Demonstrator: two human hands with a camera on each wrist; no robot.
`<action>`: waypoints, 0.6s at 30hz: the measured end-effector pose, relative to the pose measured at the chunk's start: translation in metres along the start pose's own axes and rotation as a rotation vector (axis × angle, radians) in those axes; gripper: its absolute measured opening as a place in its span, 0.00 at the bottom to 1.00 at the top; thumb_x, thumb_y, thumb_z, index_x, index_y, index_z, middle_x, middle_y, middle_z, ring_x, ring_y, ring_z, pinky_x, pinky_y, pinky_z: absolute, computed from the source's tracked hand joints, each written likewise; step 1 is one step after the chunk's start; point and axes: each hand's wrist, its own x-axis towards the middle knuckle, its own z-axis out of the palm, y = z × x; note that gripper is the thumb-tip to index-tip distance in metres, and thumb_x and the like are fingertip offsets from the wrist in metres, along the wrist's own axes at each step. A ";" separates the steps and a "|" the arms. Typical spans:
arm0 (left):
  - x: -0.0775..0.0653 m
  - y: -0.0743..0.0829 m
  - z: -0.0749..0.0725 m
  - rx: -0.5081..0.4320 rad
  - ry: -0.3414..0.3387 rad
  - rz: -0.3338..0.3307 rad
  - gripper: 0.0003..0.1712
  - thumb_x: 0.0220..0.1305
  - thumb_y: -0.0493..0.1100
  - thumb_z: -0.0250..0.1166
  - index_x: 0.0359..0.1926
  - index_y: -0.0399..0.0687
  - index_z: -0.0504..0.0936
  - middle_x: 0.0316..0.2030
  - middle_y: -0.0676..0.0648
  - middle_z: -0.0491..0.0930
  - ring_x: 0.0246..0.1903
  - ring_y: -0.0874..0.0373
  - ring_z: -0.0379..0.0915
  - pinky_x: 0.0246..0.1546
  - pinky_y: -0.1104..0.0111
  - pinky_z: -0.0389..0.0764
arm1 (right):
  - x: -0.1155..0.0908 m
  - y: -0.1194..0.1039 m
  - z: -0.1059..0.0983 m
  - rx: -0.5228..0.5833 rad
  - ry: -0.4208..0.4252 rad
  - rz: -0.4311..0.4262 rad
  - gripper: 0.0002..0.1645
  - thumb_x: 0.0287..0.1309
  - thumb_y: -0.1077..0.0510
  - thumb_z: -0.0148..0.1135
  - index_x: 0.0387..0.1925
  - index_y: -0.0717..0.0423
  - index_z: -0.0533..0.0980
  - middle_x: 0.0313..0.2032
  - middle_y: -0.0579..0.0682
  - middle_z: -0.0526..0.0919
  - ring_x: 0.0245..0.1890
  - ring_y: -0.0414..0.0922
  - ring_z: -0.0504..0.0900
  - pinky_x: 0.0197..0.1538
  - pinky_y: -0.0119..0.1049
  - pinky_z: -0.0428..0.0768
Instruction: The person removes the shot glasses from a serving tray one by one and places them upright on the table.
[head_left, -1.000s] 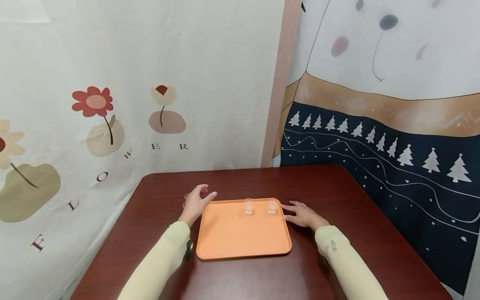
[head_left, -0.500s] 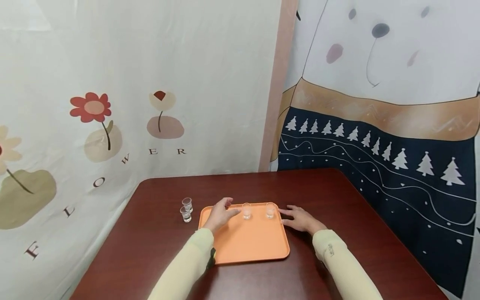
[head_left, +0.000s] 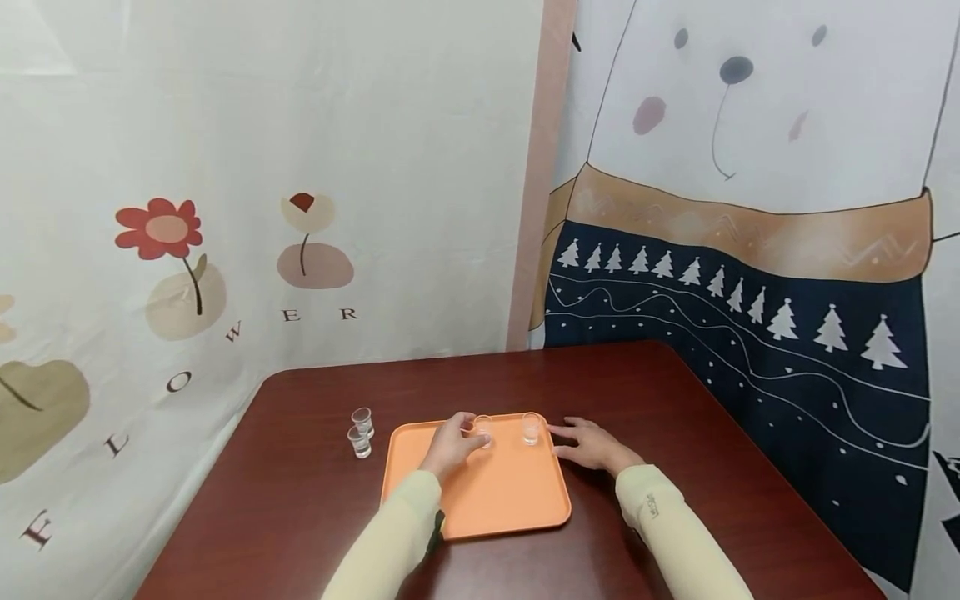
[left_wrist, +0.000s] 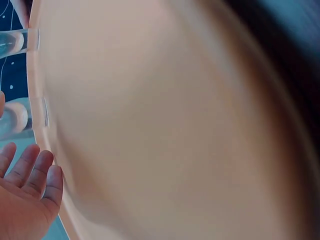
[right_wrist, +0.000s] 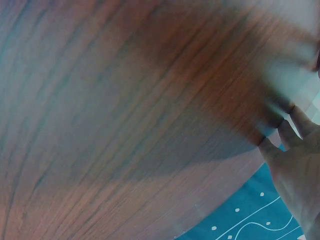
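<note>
An orange tray (head_left: 517, 496) lies on the table. Two small clear shot glasses stand near its far edge: a middle glass (head_left: 484, 430) and a right glass (head_left: 531, 429). My left hand (head_left: 452, 447) is over the tray, its thumb and fingers on either side of the middle glass. In the left wrist view, relaxed fingers (left_wrist: 37, 175) show a gap from that glass (left_wrist: 17, 119). My right hand (head_left: 592, 444) rests by the tray's right edge with fingers spread; whether the fingertips touch the rim is unclear. In the right wrist view this hand (right_wrist: 297, 170) holds nothing.
Two more shot glasses, a back glass (head_left: 363, 422) and a front glass (head_left: 359, 442), stand close together on the brown table (head_left: 300, 492), left of the tray. Printed curtains (head_left: 420, 208) hang behind the table.
My left hand has moved right, from beside the two glasses left of the tray to the middle glass. The right hand stays by the tray's right edge. The head view has shifted slightly.
</note>
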 end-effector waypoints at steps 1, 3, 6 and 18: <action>0.000 0.000 0.001 -0.002 0.000 0.008 0.24 0.63 0.44 0.71 0.55 0.38 0.76 0.50 0.41 0.77 0.50 0.45 0.74 0.44 0.56 0.78 | 0.000 -0.001 0.001 -0.002 0.000 0.003 0.33 0.65 0.41 0.62 0.69 0.43 0.71 0.69 0.62 0.64 0.69 0.64 0.61 0.65 0.63 0.62; -0.001 0.001 0.004 -0.021 0.004 0.004 0.19 0.63 0.43 0.70 0.49 0.39 0.76 0.47 0.42 0.77 0.47 0.47 0.74 0.38 0.59 0.78 | 0.000 -0.001 0.001 -0.009 -0.002 0.003 0.33 0.65 0.41 0.62 0.69 0.44 0.71 0.69 0.62 0.64 0.69 0.64 0.61 0.65 0.63 0.62; 0.000 0.005 0.005 -0.034 0.009 0.007 0.14 0.64 0.43 0.69 0.42 0.40 0.74 0.44 0.44 0.77 0.41 0.51 0.74 0.30 0.63 0.76 | 0.000 -0.002 -0.001 -0.005 -0.002 0.005 0.33 0.65 0.42 0.62 0.69 0.44 0.70 0.70 0.63 0.63 0.69 0.64 0.60 0.65 0.63 0.62; -0.003 0.011 0.000 -0.037 0.058 0.029 0.13 0.64 0.43 0.70 0.37 0.42 0.74 0.37 0.48 0.77 0.32 0.56 0.73 0.28 0.65 0.73 | 0.000 0.001 -0.001 -0.007 -0.007 -0.017 0.33 0.66 0.41 0.61 0.69 0.44 0.70 0.69 0.64 0.63 0.69 0.66 0.61 0.64 0.65 0.63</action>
